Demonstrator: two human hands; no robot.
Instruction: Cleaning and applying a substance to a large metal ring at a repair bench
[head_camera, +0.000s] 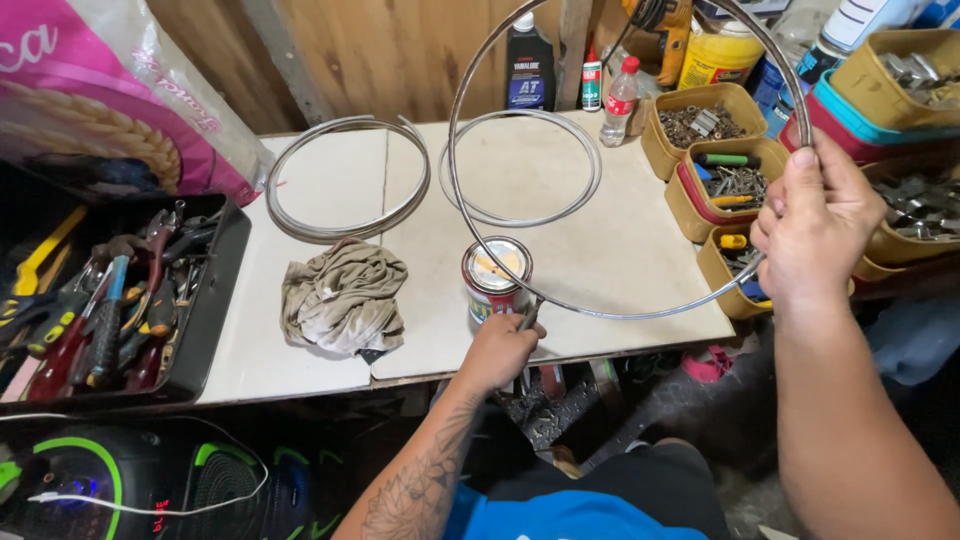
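right hand (815, 225) grips metal hoop (520, 285) | left hand (500, 350) closed on brush | round tin (496, 280)

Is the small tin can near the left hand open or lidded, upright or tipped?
Upright and open: the can stands on the board, its round mouth facing up with no lid, yellowish contents showing inside.

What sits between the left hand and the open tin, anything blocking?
Nothing visible blocks it. The left hand, gripping a small tool, is at the table edge right in front of the open tin. Only the lower arc of the large metal ring, held up by the right hand, crosses close by the tin.
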